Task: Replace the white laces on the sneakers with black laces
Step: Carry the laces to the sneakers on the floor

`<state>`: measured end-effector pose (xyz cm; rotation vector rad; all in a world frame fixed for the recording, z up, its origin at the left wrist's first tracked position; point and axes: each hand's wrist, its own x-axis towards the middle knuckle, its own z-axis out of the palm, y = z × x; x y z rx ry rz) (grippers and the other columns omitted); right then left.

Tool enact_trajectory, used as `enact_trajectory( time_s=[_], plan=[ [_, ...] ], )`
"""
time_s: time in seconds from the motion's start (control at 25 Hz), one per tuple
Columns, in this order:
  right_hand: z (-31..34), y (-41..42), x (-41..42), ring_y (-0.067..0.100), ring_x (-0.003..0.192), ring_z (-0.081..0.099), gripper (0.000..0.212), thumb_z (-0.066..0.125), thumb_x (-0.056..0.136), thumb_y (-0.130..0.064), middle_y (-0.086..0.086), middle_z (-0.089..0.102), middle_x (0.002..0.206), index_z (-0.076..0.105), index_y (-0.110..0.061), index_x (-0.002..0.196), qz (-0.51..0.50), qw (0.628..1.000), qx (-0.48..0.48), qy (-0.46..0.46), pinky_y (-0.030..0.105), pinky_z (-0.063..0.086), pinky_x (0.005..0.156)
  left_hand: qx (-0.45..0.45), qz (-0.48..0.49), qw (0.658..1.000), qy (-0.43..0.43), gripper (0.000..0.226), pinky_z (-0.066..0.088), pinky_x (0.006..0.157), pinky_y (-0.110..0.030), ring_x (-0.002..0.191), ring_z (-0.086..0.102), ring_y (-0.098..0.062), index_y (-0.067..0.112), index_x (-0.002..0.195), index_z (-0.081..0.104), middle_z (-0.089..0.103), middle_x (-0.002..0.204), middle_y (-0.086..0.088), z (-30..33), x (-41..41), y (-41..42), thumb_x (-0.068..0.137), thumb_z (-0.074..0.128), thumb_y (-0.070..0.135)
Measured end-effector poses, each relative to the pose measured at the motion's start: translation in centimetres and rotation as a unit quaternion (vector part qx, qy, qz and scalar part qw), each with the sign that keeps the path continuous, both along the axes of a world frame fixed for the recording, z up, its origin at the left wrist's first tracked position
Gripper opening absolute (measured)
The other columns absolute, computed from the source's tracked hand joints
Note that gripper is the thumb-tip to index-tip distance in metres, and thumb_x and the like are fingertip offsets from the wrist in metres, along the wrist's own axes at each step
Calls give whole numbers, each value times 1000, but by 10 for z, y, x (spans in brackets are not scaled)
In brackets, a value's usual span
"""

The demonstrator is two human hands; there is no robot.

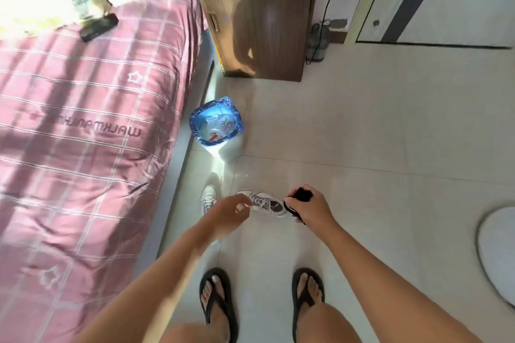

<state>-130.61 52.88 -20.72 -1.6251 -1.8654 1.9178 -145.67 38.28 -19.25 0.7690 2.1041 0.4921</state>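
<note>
Right grip (308, 207) (curled) round black laces (300, 195)

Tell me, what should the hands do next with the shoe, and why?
Probably pull the white lace loose first. The left hand pinches it on the sneaker, which is laced in white, while the right hand grips the black laces.

Two sneakers (269, 205) (207, 199); one bin (216, 122) (blue-lined); two sandals (218, 303) (306, 295).

Floor (362, 133) glossy tile; nightstand (267, 36) wood veneer; bedcover (83, 120) checked cloth; bin liner (216, 121) shiny plastic
</note>
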Motion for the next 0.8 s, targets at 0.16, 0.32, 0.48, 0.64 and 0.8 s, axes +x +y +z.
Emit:
enact_trajectory(
  time_s=[0.16, 0.32, 0.48, 0.64, 0.8],
  plan=[
    [-186, 31, -32, 23, 85, 54, 21, 65, 83, -23, 8, 52, 91, 53, -18, 67, 213, 961, 132, -117, 28, 41, 65, -144, -4, 988, 49, 35, 43, 85, -27, 108, 55, -24, 20, 124, 50, 56, 124, -11, -207, -45, -26, 90, 53, 18],
    [-343, 62, -55, 27, 105, 58, 27, 45, 95, -29, 7, 60, 116, 56, -20, 118, 477, 771, 293, -302, 30, 42, 74, -326, -61, 936, 122, 72, 40, 99, -44, 120, 48, -38, 12, 149, -5, 27, 144, -21, -367, -86, -71, 95, 42, 16],
    [-415, 74, -64, 23, 121, 50, 53, 47, 95, -36, 3, 49, 137, 29, -28, 145, 551, 752, 200, -301, 30, 42, 92, -316, -85, 929, 172, 74, 42, 97, -40, 119, 51, -37, 23, 146, -22, 20, 150, -24, -441, -113, -88, 99, 36, 23],
    [-427, 36, -73, 9, 89, 62, 43, 60, 87, -35, -4, 61, 120, 50, -28, 129, 384, 909, 23, -159, 11, 47, 69, -163, -58, 975, 136, 77, 48, 84, -33, 99, 58, -30, 41, 145, -14, 40, 129, -13, -457, -120, -77, 96, 44, 27],
    [-431, -11, -76, 20, 113, 55, 57, 65, 83, -45, -5, 55, 125, 44, -22, 130, 413, 893, 60, -166, 25, 43, 85, -114, -88, 984, 108, 80, 49, 86, -35, 101, 57, -36, 34, 148, -9, 35, 136, -23, -451, -91, -34, 93, 47, 16]
  ],
)
